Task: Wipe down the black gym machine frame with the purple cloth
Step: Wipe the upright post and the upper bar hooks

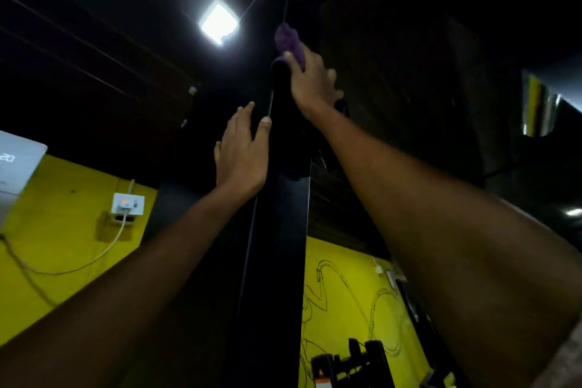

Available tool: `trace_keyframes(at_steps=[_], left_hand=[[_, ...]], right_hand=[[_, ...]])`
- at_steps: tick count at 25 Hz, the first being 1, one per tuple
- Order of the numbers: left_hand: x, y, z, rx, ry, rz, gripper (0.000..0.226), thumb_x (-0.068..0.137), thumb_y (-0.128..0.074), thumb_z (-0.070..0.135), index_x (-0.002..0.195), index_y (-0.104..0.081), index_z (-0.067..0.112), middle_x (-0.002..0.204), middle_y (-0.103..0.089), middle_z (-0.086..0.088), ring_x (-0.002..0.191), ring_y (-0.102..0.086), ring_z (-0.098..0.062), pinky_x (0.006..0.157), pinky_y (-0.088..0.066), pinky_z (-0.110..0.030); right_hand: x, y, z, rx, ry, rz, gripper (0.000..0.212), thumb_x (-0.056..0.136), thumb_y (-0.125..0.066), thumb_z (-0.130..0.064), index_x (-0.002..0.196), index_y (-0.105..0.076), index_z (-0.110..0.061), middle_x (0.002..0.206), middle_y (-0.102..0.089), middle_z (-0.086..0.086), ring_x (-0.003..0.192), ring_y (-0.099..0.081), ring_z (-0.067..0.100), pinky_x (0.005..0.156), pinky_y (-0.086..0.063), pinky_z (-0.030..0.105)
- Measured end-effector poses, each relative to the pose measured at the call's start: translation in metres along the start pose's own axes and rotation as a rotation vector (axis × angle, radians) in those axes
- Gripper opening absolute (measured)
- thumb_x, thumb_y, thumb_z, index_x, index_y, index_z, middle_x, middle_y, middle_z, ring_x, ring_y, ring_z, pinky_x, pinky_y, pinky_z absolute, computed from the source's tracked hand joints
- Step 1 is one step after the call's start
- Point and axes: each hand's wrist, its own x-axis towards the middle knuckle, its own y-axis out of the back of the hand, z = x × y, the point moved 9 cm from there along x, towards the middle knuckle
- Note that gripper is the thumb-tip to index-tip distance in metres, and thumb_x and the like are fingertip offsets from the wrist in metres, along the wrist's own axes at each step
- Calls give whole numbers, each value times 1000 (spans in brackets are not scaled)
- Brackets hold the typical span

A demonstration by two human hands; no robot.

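Overhead, the right hand (310, 82) is pressing the purple cloth (289, 42) against the upper part of the black frame (277, 230), fingers curled over the bunched fabric so it is staying pinned to the steel — likely for firm wiping pressure at full reach. Lower down, the left hand (242, 151) is lying flat on the post's side, fingers straight and slightly spread, holding nothing — probably bracing the body while the camera is tilting up toward the ceiling light (219, 20).

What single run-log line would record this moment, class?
stage: wiping high | right hand: presses purple cloth on black frame | left hand: flat on frame, bracing | ceiling light: on
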Motion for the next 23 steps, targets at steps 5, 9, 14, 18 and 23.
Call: trace_keyframes(at_steps=[5, 9, 14, 18, 23], left_hand=[[4, -2, -4, -33, -2, -1, 48, 102, -38, 34, 147, -33, 20, 154, -28, -3, 142, -26, -17, 117, -18, -45], [-1, 0, -2, -28, 6, -3, 48, 102, -37, 35, 148, -31, 21, 155, -27, -2, 142, -25, -16, 117, -18, -45], [-2, 0, 0, -14, -3, -15, 49, 102, -35, 33, 149, -29, 20, 156, -27, -4, 142, -25, -18, 117, -20, -46], [-1, -2, 1, 19, -24, -16, 50, 103, -36, 34, 149, -28, 17, 156, -24, -5, 144, -21, -17, 118, -17, -41], [-1, -1, 1, -22, -17, -20, 49, 102, -38, 35, 148, -31, 19, 156, -26, -4, 143, -24, -16, 117, -20, -41]], right_hand=[[13, -7, 23, 258, -139, -24, 42, 99, -35, -46, 134, -49, -29, 127, -56, 4, 116, -52, 26, 102, -38, 35], [-25, -6, 19, 110, -124, -7, 44, 97, -35, -51, 138, -42, -35, 135, -49, 3, 120, -46, 30, 102, -37, 45], [-54, 6, -13, 42, 167, 14, 47, 98, -41, -46, 142, -39, -33, 146, -38, -6, 128, -35, 26, 104, -32, 45], [0, 5, 2, 69, -10, 17, 46, 97, -37, -51, 141, -38, -37, 143, -35, 0, 127, -34, 25, 105, -30, 46], [21, -5, 41, 160, -282, -18, 48, 97, -29, -54, 136, -46, -33, 136, -46, 9, 124, -43, 32, 104, -34, 44]])
